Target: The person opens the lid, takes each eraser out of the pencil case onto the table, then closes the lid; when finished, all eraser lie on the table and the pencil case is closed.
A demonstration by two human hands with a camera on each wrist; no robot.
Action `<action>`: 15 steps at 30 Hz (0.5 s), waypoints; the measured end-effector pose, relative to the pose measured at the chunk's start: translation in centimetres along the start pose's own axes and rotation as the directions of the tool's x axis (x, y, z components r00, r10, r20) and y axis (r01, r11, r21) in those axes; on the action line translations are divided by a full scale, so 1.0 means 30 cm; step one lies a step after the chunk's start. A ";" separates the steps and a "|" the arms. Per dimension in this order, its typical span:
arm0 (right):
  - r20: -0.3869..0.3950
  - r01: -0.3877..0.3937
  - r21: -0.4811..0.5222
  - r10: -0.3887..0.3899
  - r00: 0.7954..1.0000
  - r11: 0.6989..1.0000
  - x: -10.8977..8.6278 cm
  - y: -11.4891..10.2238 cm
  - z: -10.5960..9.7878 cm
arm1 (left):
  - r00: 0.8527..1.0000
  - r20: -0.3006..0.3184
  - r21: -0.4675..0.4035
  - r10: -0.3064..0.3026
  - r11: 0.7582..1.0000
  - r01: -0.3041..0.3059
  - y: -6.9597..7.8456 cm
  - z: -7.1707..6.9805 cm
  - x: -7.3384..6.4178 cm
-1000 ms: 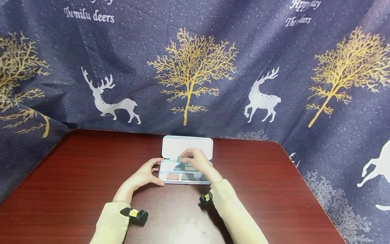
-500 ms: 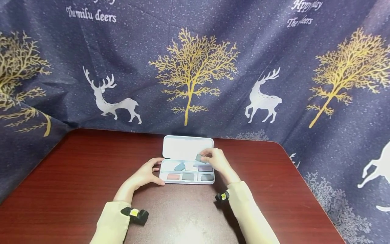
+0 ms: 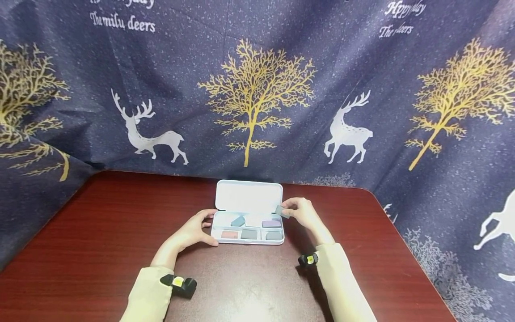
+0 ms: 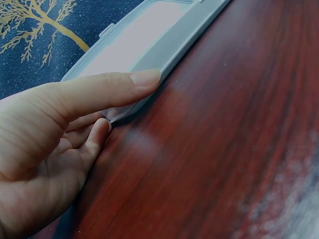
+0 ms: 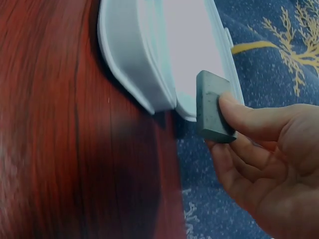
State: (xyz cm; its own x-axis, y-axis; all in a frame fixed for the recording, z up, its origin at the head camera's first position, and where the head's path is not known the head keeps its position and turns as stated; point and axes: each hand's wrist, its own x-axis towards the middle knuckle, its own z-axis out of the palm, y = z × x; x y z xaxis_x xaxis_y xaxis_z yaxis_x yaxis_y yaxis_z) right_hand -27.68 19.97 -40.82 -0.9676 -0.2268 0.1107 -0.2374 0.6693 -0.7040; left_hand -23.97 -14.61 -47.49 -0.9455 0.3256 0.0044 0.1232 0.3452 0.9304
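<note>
A pale blue pencil case (image 3: 246, 242) lies with its lid raised, its tray divided into compartments. In it lie a blue-green eraser (image 3: 238, 221), a purple eraser (image 3: 271, 223), a pink block (image 3: 230, 234), and two grey-green blocks, one in the middle (image 3: 249, 234) and one at right (image 3: 273, 235). My left hand (image 3: 195, 230) grips the case's left end, thumb at the front corner and fingers behind. Just off the right end, my right hand (image 3: 302, 211) pinches a grey-green eraser (image 5: 214, 107) between thumb and fingers, held in the air.
The dark red wooden table (image 3: 120, 214) extends around the case on both sides. Behind its far edge hangs a blue cloth (image 3: 177, 67) printed with deer and trees. Each sleeve carries a black wrist camera, left (image 3: 183, 286) and right (image 3: 308, 260).
My right hand has moved right with the grey-green eraser, from above the tray to beyond the case's right end. The left hand keeps its hold on the case.
</note>
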 end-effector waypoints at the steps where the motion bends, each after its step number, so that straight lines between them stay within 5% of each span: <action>1: 0.007 0.000 -0.008 0.000 1.000 1.000 -0.002 0.006 -0.005 | 1.000 0.002 -0.001 0.001 1.000 -0.001 0.000 0.000 -0.001; 15: 0.121 -0.018 -0.043 0.023 0.992 0.999 -0.022 0.058 -0.050 | 1.000 0.000 -0.008 0.004 1.000 -0.004 0.008 0.000 -0.003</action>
State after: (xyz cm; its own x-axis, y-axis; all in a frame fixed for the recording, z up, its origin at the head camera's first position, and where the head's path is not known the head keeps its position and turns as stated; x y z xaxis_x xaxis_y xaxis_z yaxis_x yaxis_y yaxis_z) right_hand -27.58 22.35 -41.08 -0.9555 -0.2950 0.0086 -0.2231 0.7030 -0.6753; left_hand -23.86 -14.56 -47.25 -0.9451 0.3268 0.0084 0.1248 0.3369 0.9332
